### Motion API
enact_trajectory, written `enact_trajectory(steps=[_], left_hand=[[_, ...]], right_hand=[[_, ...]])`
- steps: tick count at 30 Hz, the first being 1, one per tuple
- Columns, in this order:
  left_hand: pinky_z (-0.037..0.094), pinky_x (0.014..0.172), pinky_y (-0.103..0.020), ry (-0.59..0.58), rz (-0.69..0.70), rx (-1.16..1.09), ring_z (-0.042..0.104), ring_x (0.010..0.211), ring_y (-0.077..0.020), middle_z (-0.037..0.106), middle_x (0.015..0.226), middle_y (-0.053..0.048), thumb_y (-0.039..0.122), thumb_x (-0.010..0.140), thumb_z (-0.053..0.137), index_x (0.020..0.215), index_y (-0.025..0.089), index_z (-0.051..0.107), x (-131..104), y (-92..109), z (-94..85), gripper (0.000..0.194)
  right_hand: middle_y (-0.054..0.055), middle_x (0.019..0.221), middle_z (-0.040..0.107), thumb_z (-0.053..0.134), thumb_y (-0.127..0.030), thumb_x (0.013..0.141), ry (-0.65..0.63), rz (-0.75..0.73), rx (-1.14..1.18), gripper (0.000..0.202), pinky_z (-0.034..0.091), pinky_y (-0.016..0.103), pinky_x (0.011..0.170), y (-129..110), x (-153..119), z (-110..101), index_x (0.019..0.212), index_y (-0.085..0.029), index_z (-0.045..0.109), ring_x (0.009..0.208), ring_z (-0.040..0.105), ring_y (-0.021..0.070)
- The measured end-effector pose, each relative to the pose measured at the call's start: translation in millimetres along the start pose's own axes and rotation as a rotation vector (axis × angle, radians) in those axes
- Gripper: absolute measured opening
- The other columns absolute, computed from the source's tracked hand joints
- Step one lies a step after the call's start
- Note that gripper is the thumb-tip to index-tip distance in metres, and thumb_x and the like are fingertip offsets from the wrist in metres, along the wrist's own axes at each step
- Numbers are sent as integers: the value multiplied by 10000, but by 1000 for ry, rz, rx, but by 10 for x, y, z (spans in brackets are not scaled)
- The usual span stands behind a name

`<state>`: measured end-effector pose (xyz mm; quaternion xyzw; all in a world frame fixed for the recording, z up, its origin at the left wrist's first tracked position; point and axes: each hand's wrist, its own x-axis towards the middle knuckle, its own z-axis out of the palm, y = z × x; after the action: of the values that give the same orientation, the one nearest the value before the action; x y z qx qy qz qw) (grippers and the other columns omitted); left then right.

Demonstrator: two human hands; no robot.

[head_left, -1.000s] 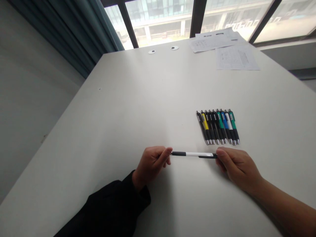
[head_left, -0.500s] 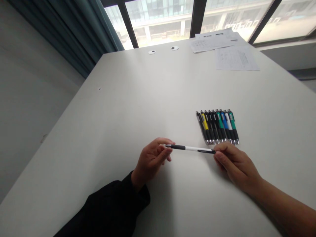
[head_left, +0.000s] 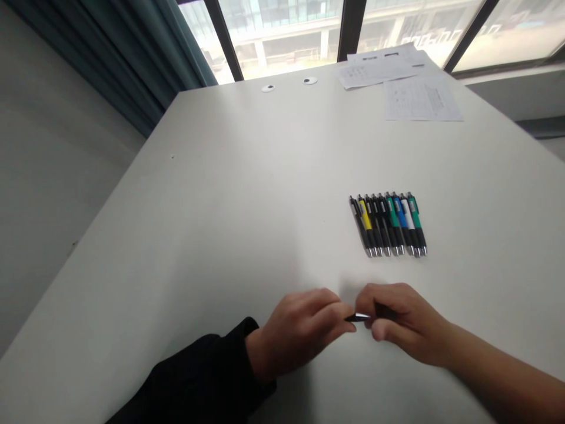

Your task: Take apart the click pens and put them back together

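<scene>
Low in the middle of the view, my left hand (head_left: 304,327) is closed around a pen, palm down. Most of this pen is hidden by the fingers; only its dark grip end and silver tip (head_left: 359,317) stick out to the right. My right hand (head_left: 406,321) is closed at that tip, with thumb and curled fingers around its end. A dark patch shows inside the right hand, and I cannot tell whether it is shadow or an object. Beyond the hands lies a row of click pens (head_left: 388,225), side by side, with black, yellow, green, blue and white barrels.
The white table (head_left: 229,176) stretches to the window. Printed sheets of paper (head_left: 421,100) lie at the far right, and two white oval cable covers (head_left: 310,80) sit along the back edge. A dark teal curtain (head_left: 145,53) hangs at the far left.
Both hands have come closer to me and together, the left moving right. The pen, stretched between them with its tip leftward, now points its tip right and is mostly covered.
</scene>
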<state>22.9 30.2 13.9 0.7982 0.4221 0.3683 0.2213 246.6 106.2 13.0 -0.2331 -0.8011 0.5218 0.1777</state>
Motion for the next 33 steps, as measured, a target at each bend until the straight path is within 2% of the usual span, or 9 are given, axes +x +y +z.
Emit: enact_trajectory(steps=[2,4,8,15,19,23,27,30,33], left_hand=[[470,617,-259,-4,150,255,605,694,-138,684,868,-37,215,977,604,1032,159,615,2,-17,-18,79],[473,614,-275,2,199,363,592,672,-139,686,854,-36,166,973,587,1048,143,622,5,-35,-28,86],[514,677,-289,19,195,423,622,721,-147,699,848,-39,137,971,581,1101,130,625,1,-47,-22,137],[473,623,-299,19,138,513,610,662,-155,706,797,-22,261,988,610,1021,129,644,9,-84,-30,141],[435,595,-285,9,42,496,609,653,-154,680,742,-7,318,1010,569,938,165,645,6,-139,-34,186],[359,519,-281,-51,-10,465,559,575,-140,626,668,4,338,1052,462,863,174,632,7,-123,-20,302],[306,462,-289,-95,-54,416,518,511,-133,610,640,2,330,1051,449,784,173,617,3,-109,-4,352],[390,496,-267,-90,-99,301,575,553,-138,659,672,-12,316,1018,527,823,161,659,-10,-141,3,282],[497,596,-236,50,-226,92,650,632,-132,750,803,-37,319,915,705,915,157,712,-8,-187,-22,162]], right_hand=[[-18,660,597,474,-398,1042,-8,0,-67,349,398,212,585,-14,11,-16,785,-194,592,588,530,100],[-19,649,605,483,-301,1037,2,7,-120,300,406,205,586,-25,18,-8,782,-194,600,579,541,96],[-17,640,626,527,-274,1013,53,37,-150,267,430,200,585,-23,14,19,766,-196,593,569,566,100],[-25,639,641,566,-262,991,156,50,-189,212,442,198,567,-8,11,39,796,-198,620,551,563,98],[-20,687,672,618,-246,964,251,47,-170,113,451,193,568,25,11,40,872,-194,659,578,580,98],[-20,709,693,630,-221,958,245,0,-152,94,459,188,584,42,0,29,885,-199,685,595,593,93],[-12,732,707,625,-204,959,230,-22,-134,87,476,186,595,33,-21,21,903,-195,692,610,617,94],[-7,735,711,635,-205,953,226,-18,-121,78,486,193,602,32,-37,21,905,-195,696,616,629,100],[5,734,707,652,-235,946,264,45,-62,76,498,211,602,53,-41,21,895,-195,691,626,638,116]])
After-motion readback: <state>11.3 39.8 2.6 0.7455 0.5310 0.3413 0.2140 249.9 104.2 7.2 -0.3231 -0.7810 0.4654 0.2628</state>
